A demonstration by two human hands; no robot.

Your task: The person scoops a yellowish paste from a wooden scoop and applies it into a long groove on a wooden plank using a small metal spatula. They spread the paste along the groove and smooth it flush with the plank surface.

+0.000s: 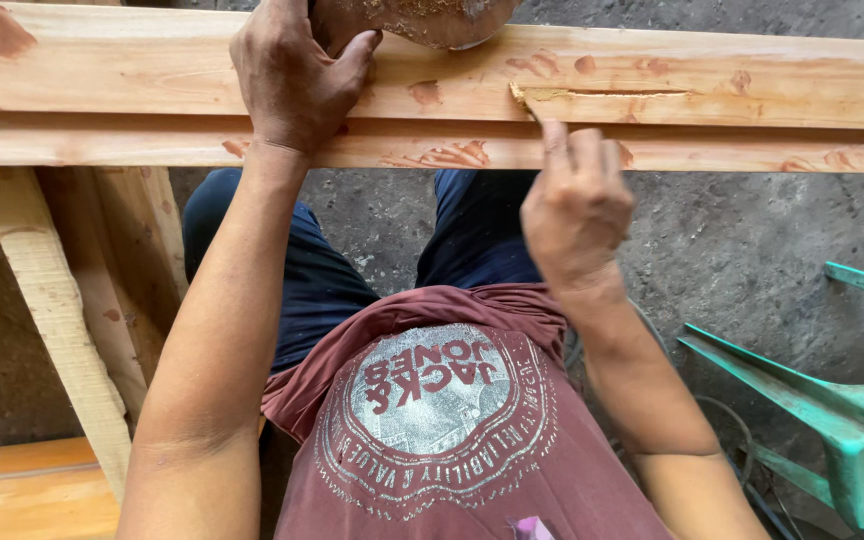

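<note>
Filler bowl (422, 20) above beam (712, 80) — green chair (852, 420) right.

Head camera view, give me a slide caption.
Right hand presses filler into a wooden frame crack; left hand holds a bowl.

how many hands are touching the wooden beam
2. The left hand rests on the wooden beam while gripping a filler-smeared container. The right hand presses a small blade into the crack.
</note>
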